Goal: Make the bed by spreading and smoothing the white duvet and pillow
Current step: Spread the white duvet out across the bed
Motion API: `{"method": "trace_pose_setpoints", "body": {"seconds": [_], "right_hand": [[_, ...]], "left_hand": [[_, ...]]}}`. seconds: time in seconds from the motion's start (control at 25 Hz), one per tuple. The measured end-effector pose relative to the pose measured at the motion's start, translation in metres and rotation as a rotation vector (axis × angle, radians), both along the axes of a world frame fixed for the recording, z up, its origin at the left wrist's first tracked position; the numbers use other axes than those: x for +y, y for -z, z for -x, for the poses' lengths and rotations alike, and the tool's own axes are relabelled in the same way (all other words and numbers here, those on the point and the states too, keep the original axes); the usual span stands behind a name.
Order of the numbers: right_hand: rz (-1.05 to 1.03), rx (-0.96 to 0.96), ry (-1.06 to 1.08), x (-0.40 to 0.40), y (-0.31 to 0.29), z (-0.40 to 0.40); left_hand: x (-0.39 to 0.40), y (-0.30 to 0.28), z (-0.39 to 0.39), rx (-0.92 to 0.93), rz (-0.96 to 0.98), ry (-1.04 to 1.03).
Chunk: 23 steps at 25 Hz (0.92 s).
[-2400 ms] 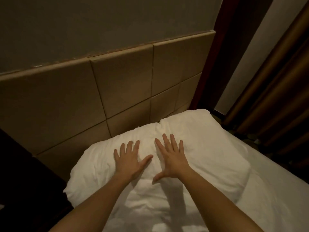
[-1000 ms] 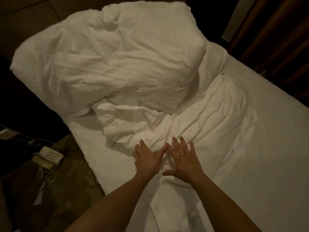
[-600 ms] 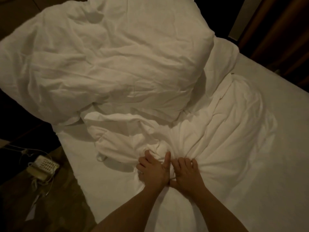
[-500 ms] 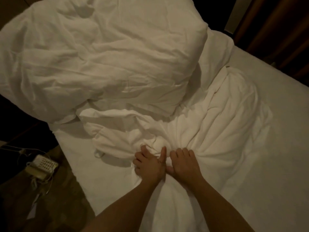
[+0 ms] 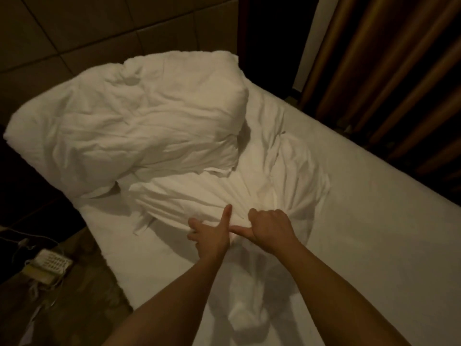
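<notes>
Clearly the job was only partly done. The plump white fabric pillow point(image 5: 129, 121) already lay at the head of the bed, close to the tan padded panel headboard point(image 5: 74, 28), though its cover was creased all over and would, I judged, want another smoothing. The crumpled white cotton duvet point(image 5: 262, 181) had not been spread at all: it sat in a bunched heap just below the pillow, touching its lower edge, on the flat white sheet of the mattress point(image 5: 374, 245), most of which lay bare toward the foot and the right side. A narrower tail of the same cloth ran back toward the person between the two forearms.

The left hand point(image 5: 209, 236) had its fingers curled into the gathered cloth, thumb standing upward; the right hand point(image 5: 272, 228) did the same just beside it, thumb stretched sideways so that the two thumbs nearly met. Both held a fistful of duvet, and tight folds fanned away from the grip.

The duvet looked thin, soft and heavily wrinkled, with a loose tape or tie point(image 5: 142, 224) trailing from its left edge. Unfolding it, drawing it over the mattress and flattening it all seemed left to do. On the dim floor at left sat a pale push-button telephone point(image 5: 50, 264) with its cords.
</notes>
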State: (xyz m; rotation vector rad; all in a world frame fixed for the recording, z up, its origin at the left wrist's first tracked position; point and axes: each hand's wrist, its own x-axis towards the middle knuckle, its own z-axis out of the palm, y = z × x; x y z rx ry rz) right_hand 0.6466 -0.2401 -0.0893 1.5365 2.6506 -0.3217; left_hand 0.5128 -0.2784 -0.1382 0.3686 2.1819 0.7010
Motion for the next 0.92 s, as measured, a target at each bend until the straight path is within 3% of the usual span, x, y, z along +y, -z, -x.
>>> {"method": "trace_pose_setpoints", "body": {"seconds": [0.12,0.32,0.44,0.64,0.76,0.92], "right_hand": [[-0.049,0.044,-0.044,-0.026,-0.063,-0.014],[-0.139,0.108,-0.069,-0.085,-0.144,-0.097],[-0.281,0.061,-0.040,-0.109,-0.189,-0.215],[-0.351,-0.130,0.048,-0.156,-0.256,-0.413],[-0.320,-0.247,0.157,-0.197,-0.246,-0.506],[-0.086,-0.271,0.327,-0.277,-0.157,-0.579]], "left_hand": [[-0.028,-0.056,-0.024,-0.159,-0.096,-0.165],[-0.092,-0.154,-0.088,-0.122,-0.348,-0.209],[-0.117,-0.196,-0.201,-0.230,-0.471,-0.160],[-0.151,-0.234,-0.421,-0.403,-0.457,0.023],[-0.191,-0.214,-0.512,-0.450,-0.418,0.170],[-0.269,-0.143,-0.566,-0.523,-0.078,0.457]]}}
